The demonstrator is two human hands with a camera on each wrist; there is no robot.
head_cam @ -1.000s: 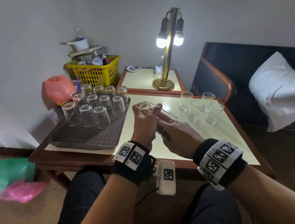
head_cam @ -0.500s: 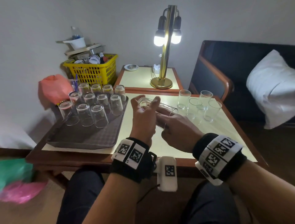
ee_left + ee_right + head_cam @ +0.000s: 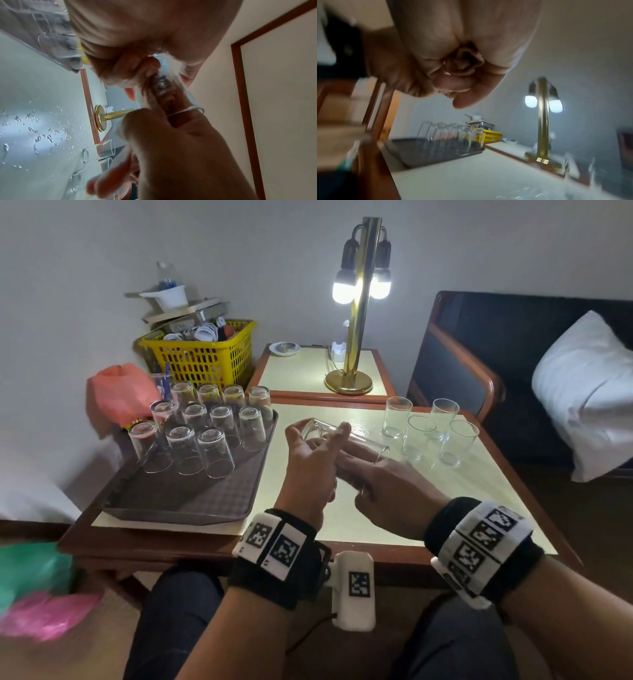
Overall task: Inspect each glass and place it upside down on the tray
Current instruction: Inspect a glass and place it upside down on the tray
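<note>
Clear glass [image 3: 346, 436] lying sideways, left hand [image 3: 310, 463] gripping base, right hand [image 3: 383, 491] gripping rim end. Rotate slowly toward lamp [image 3: 359, 302], grip firm, then invert.

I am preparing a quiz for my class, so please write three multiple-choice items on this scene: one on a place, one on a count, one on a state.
1. Where is the tray from the held glass?
A. on the person's left
B. on the person's right
C. on the sofa
2. How many upright glasses stand on the table?
A. two
B. four
C. seven
3. How does the held glass lie?
A. upright
B. upside down
C. on its side

Answers: 1 A, it lies left of both hands; 2 B, four stand near the far right corner; 3 C, left hand and right hand hold it sideways.
</note>
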